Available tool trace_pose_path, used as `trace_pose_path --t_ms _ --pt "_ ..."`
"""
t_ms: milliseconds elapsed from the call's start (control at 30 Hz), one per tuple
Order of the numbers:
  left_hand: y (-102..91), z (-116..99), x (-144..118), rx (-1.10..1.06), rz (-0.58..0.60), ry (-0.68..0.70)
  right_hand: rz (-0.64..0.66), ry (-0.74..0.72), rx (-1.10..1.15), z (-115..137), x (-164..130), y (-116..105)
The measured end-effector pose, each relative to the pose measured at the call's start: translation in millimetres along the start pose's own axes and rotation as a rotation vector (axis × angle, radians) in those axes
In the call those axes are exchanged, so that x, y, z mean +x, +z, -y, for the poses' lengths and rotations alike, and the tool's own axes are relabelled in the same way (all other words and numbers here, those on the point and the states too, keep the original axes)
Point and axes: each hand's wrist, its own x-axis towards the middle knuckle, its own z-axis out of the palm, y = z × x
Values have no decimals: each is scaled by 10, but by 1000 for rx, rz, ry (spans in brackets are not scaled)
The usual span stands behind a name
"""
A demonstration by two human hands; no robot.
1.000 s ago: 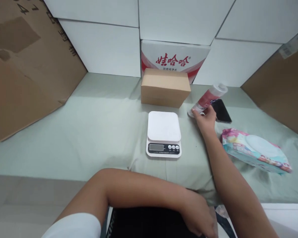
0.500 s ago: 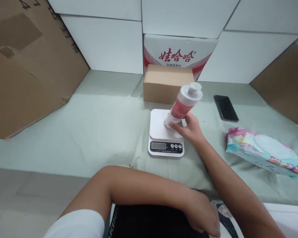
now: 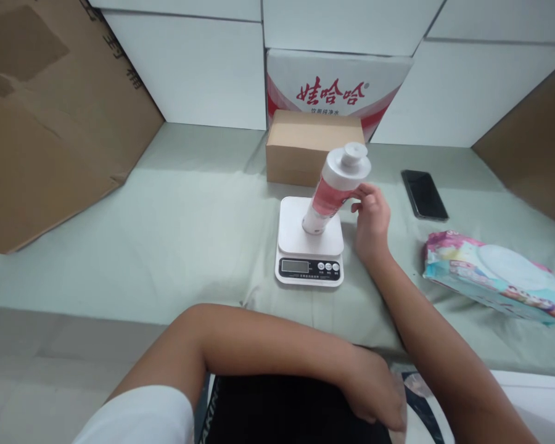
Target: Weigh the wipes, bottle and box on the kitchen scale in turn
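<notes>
Bottle (image 3: pixel 335 188) stands base-down on the kitchen scale (image 3: pixel 309 243) platform, leaning toward the right hand (image 3: pixel 372 216), whose fingertips loosely touch its upper side; whether they grip or only steady it is unclear. To weigh cleanly: settle it upright at platform centre, lift the fingers fully off, keep the sleeve clear. Left hand (image 3: pixel 374 401) rests curled at the lap, holding nothing visible. Display (image 3: pixel 292 266) digits unreadable; bottle label too blurred to read.

Red and white bottle (image 3: pixel 335 188) standing on white kitchen scale (image 3: pixel 309 242), right hand (image 3: pixel 372 219) touching its side with fingers loose, left hand (image 3: pixel 374 398) resting on lap, phone (image 3: pixel 424 195) and wipes pack (image 3: pixel 494 285) on green cloth (image 3: pixel 189 234)
</notes>
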Motion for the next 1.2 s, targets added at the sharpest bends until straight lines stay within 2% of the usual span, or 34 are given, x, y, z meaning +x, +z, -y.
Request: trace_pose_path --t_ms 100,200,300,367,467,567,633,733,867,967,1067,1133,1200 --pt "58 31 13 9 -103 41 -211 144 114 -95 78 -46" --pt "97 35 14 42 -193 48 -332 270 190 -148 126 -63" --pt "48 -1 -18 25 -116 -13 -399 324 233 -186 162 -89" --pt "-9 -33 -47 -10 -42 -51 -407 310 230 -195 177 -112" --pt "-55 -64 -71 -36 -37 -77 -300 186 161 -164 160 -122" --pt "-58 -74 -71 -29 -92 -84 -53 13 33 -95 91 -88" --pt "-73 -77 -74 -41 -81 -82 105 -55 -57 -48 38 -59" --pt "-120 -82 -90 -69 -39 -75 265 -92 -163 24 -15 -31" --pt "-131 -73 -100 -80 -110 -76 386 -81 -202 140 -68 14" --pt "-86 -61 -94 -85 -136 -51 394 -31 -203 191 -132 90" --pt "-40 -64 -92 -33 -86 -60 329 -3 -163 159 -151 146" --pt "-26 -74 -97 7 -53 -74 213 -10 -139 88 -94 116" --pt "-34 -88 -108 29 -43 -74 34 -30 -153 -17 21 1"
